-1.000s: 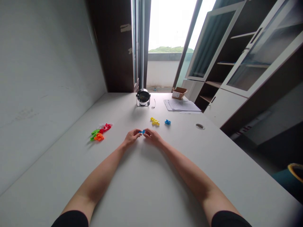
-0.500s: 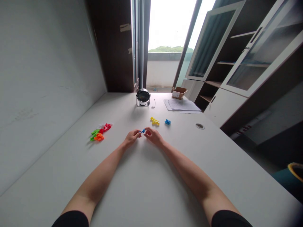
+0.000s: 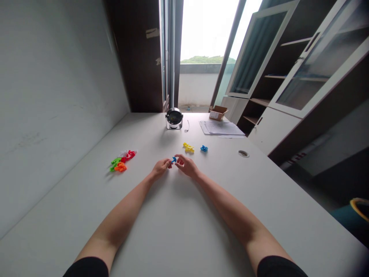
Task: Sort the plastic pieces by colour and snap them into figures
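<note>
Between the thumb and fingers of my left hand [image 3: 162,168] is a small blue plastic piece [image 3: 174,159], its wider end pointing toward my right hand. Too small to tell is its exact kind. My right hand [image 3: 186,166] curves around that end with thumb and forefinger apart; whether a fingertip touches the piece I cannot tell. Just beyond the hands lie small yellow plastic pieces [image 3: 188,148] and, to their right, a cluster of blue plastic pieces [image 3: 204,148].
Left on the white table [image 3: 178,231] are green [image 3: 113,165], orange [image 3: 120,167] and red pieces [image 3: 129,155]. Farther back stand a round black device on a bracket [image 3: 174,118], papers [image 3: 223,128] and a small open carton [image 3: 218,114]. A cable hole [image 3: 243,154] is at right.
The blue piece has turned slightly between the hands, so its wider end shows more. Both hands have hardly moved.
</note>
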Demonstrator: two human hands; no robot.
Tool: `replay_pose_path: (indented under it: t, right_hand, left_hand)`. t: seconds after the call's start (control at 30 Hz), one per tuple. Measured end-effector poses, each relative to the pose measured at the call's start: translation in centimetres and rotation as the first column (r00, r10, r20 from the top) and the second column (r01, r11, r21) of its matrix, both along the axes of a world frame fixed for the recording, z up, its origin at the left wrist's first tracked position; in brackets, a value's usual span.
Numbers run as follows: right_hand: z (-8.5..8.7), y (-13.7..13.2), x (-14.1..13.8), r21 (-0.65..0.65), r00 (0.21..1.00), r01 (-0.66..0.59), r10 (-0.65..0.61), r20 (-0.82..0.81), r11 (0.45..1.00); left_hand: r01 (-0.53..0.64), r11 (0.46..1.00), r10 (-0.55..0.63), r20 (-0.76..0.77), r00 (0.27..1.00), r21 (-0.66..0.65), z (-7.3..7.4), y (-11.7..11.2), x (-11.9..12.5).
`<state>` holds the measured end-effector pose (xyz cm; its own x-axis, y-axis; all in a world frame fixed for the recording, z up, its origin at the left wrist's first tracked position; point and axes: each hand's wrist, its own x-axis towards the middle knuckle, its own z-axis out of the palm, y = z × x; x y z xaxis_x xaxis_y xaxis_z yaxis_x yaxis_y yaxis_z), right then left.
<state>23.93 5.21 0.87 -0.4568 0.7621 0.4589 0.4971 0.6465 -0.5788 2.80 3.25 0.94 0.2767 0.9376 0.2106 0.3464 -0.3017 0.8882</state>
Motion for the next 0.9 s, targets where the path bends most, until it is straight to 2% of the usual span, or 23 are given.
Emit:
replay_pose_path:
  t: [0.2, 0.4, 0.57, 0.9]
  right_hand:
    - [-0.17, -0.08, -0.01, 0.034, 0.997, -0.064, 0.063, 0.037, 0.997]
    - [-0.06, -0.19, -0.15, 0.036, 0.997, -0.043, 0.041, 0.069, 0.998]
    - [0.31, -0.5, -0.22, 0.036, 0.996, -0.031, 0.028, 0.091, 0.999]
    - [0.49, -0.61, -0.21, 0.026, 0.994, -0.037, 0.034, 0.1, 0.999]
  left_hand:
    - [-0.02, 1.0, 0.021, 0.011, 1.0, -0.014, -0.36, 0.06, 0.16]
    - [-0.013, 0.999, 0.014, 0.031, 0.999, -0.045, -0.43, 0.14, 0.23]
    - [-0.013, 1.0, 0.014, 0.023, 1.0, -0.021, -0.7, 0.2, 0.28]
    - [-0.051, 0.998, 0.053, -0.066, 0.996, 0.026, -0.26, -0.29, 0.24]
